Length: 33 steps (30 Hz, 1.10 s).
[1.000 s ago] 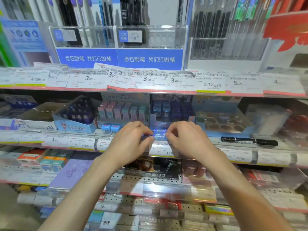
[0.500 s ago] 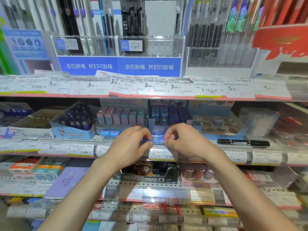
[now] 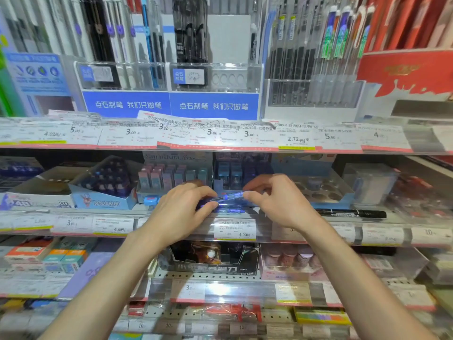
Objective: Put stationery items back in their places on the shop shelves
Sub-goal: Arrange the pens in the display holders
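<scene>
Head view: both hands meet in front of the middle shelf [image 3: 73, 213], each pinching one end of a blue pen [image 3: 228, 197]. The left hand [image 3: 181, 212] has its fingers curled round the pen's left part, thumb beneath. The right hand [image 3: 277, 200] nips the right end between thumb and forefinger, its other fingers curled loosely behind. The pen lies nearly level, its right end slightly higher, just above the shelf's front edge and in front of a box of blue items [image 3: 235, 173].

Left of the hands, on the same shelf, stands a tray of pastel erasers [image 3: 171, 177], and further left a blue eraser box [image 3: 105, 190]. To the right lies a black marker [image 3: 353, 213] on the shelf edge, beside a clear tray with round holes [image 3: 321, 190]. A price tag [image 3: 234, 229] marked 4.00 hangs on the rail below the pen. Above, the upper shelf carries pen racks [image 3: 171, 45] behind blue signs [image 3: 171, 105]. Below sit further boxes, one dark box [image 3: 208, 258] directly beneath the hands.
</scene>
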Available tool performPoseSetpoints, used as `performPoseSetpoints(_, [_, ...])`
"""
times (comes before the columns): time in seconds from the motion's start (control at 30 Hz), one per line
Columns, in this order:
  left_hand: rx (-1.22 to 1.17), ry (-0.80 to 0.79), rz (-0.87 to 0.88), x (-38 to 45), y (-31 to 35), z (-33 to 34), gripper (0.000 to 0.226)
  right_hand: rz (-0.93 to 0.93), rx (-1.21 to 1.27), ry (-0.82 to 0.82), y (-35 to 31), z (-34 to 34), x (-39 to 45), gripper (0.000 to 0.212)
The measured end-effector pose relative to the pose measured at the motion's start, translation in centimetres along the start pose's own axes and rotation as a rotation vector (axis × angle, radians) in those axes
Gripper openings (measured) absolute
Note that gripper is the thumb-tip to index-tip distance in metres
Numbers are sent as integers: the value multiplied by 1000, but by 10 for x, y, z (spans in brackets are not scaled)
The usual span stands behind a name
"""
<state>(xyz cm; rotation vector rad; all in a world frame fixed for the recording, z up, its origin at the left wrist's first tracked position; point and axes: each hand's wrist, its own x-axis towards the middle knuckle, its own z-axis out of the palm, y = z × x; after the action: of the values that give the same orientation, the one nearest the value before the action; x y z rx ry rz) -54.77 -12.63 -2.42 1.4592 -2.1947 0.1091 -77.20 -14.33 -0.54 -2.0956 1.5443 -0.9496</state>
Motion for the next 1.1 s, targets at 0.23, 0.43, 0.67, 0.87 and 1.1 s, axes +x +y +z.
performPoseSetpoints(0.23, [-13,16,61,-14,6,-27,26,-103,-67,-30,-16,-13,-22,6])
performPoseSetpoints(0.43, [-2,97,133,-25,11,-63,31,-216,-86,13,-46,-38,-40,5])
performPoseSetpoints(0.67, [-123,240,196,-23,23,-108,24,-325,10,98,-89,-75,-48,3])
performPoseSetpoints(0.87, [-237,355,162,6,30,-142,10,-313,244,215,-128,-96,-17,3])
performPoseSetpoints(1.1, [-334,459,57,43,33,-161,12,-284,560,340,-169,-93,31,22])
